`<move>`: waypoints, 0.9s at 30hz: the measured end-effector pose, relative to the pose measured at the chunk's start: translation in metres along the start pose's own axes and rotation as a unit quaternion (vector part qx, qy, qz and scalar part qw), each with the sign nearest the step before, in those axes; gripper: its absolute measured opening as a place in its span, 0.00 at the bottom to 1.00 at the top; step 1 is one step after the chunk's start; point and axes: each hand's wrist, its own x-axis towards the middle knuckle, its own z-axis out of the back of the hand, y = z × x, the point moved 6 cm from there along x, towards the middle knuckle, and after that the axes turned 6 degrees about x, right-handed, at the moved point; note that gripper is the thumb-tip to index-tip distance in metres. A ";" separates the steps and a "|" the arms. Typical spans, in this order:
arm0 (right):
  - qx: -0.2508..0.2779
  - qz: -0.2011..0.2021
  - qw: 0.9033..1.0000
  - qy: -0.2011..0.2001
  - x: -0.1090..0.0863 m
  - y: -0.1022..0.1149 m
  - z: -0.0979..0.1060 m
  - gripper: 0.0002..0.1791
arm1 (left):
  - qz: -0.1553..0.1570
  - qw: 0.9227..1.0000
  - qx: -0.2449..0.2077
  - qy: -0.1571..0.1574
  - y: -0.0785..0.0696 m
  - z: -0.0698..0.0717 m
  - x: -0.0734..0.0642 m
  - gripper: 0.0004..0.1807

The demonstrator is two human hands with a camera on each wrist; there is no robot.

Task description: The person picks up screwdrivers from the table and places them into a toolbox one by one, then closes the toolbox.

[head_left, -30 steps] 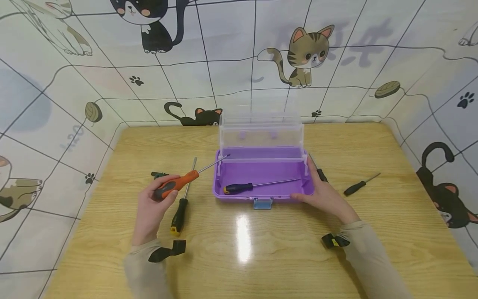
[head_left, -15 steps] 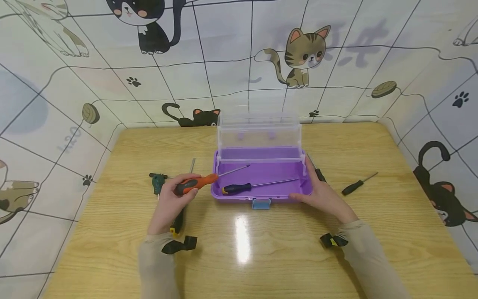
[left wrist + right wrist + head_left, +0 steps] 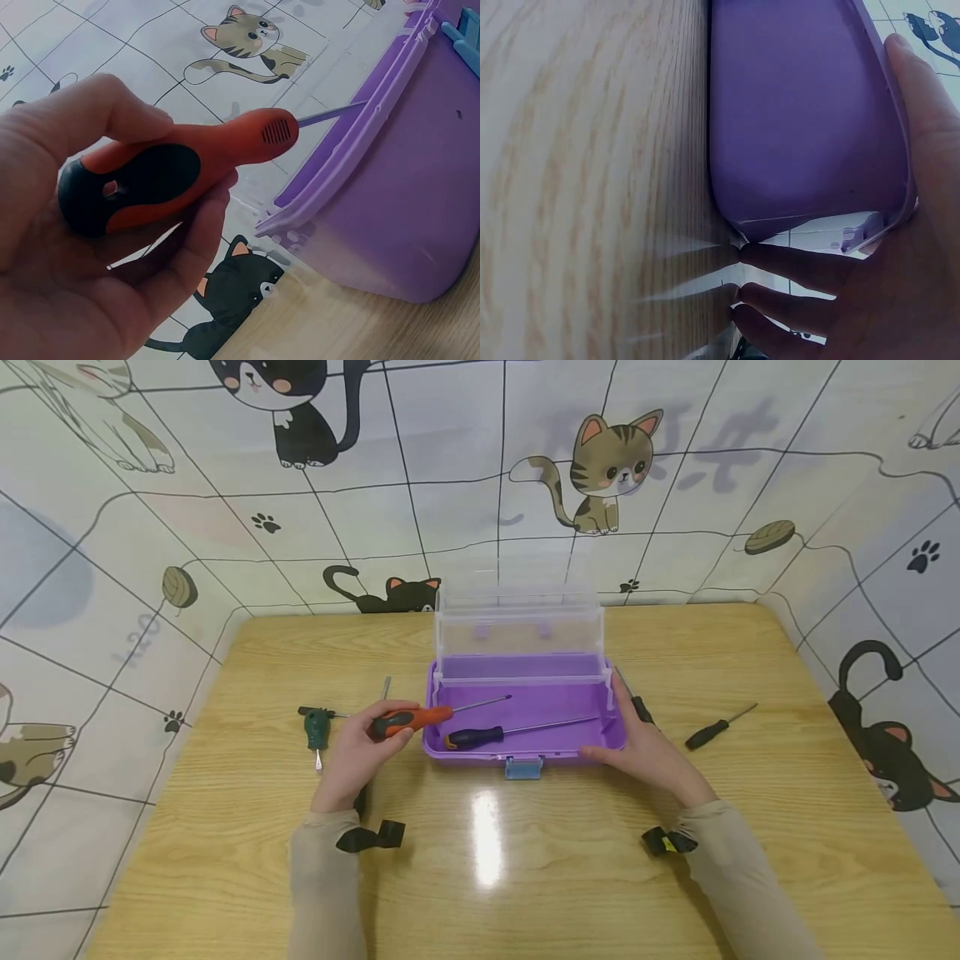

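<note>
**Easy and level does it**

Left of the purple box (image 3: pixel 562 703), your left hand (image 3: pixel 356 758) is clamped round the orange screwdriver (image 3: pixel 435 716), its shaft over the box's floor. Best lower it level—toward the box's back, missing the dark screwdriver (image 3: pixel 480 738) inside. Your right hand (image 3: pixel 647 755), fingers apart, touches the box's right end—brace there.

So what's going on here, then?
Someone holds an orange screwdriver in the left grip, its shaft reaching over an open purple box. The right grip rests against the box's right end. A dark screwdriver lies inside, and more screwdrivers lie on the table to either side. The orange one is not yet set down.
</note>
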 end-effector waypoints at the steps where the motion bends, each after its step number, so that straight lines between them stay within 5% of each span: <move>1: 0.001 -0.001 1.000 0.000 0.000 0.000 0.000 0.67 | 0.000 1.000 -0.002 0.005 0.000 -0.001 0.001 0.17; 12: 0.005 -0.009 1.000 0.003 -0.001 0.002 0.001 0.66 | -0.031 0.999 -0.004 0.027 -0.008 -0.013 0.012 0.17; 27: 0.001 0.006 1.000 -0.004 -0.001 0.001 0.001 0.66 | -0.058 0.993 -0.008 0.104 -0.028 -0.052 0.039 0.17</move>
